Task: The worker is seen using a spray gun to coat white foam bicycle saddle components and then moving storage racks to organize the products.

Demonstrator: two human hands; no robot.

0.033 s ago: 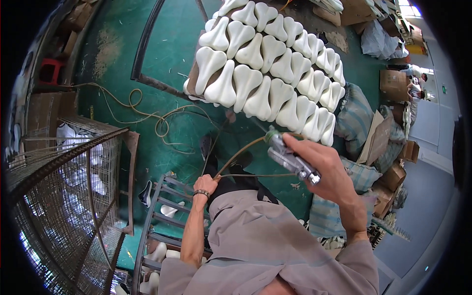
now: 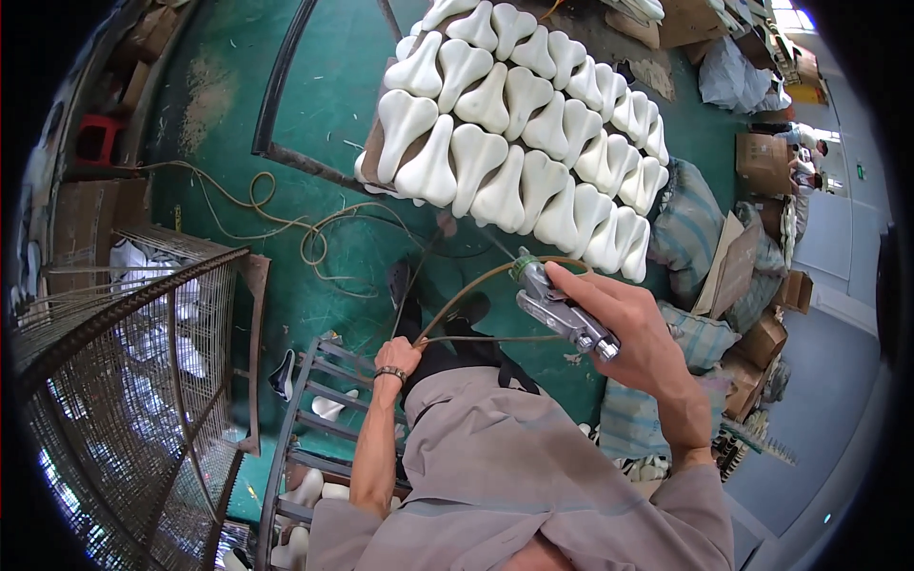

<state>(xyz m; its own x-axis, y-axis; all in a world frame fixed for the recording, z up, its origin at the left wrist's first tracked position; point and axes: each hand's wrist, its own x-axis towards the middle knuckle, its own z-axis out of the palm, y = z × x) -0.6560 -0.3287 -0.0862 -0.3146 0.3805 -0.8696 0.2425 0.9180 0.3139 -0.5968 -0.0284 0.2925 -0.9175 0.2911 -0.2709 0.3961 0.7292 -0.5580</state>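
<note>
A worker in a taupe shirt [image 2: 495, 447] stands on a green floor [image 2: 328, 86], both hands occupied. The left hand [image 2: 398, 356], a dark bracelet [image 2: 390, 372] at its wrist, is clenched around a tan hose [image 2: 466, 288], with two runs of it stretching from the fist toward the right hand. The right hand [image 2: 624, 319] grasps a silver spray gun [image 2: 564, 316], its green-collared end tilted up and left, toward rows of white saddle-shaped pieces [image 2: 533, 100]. The gun is in the air in front of the worker, apart from the pieces. Beside the left forearm is a dark slatted rack [image 2: 333, 376], with more white pieces seen through and below its bars; a mesh cage [image 2: 133, 381] stands farther left. Ahead, the rows lie packed close on a brown board [image 2: 378, 152], with a loose coil of hose on the floor to the left. Striped sacks [image 2: 700, 224] slump to the right of the rows. Beyond the sacks are a carton [image 2: 762, 162] and, at far right, a person [image 2: 805, 141] in a pale top.
</note>
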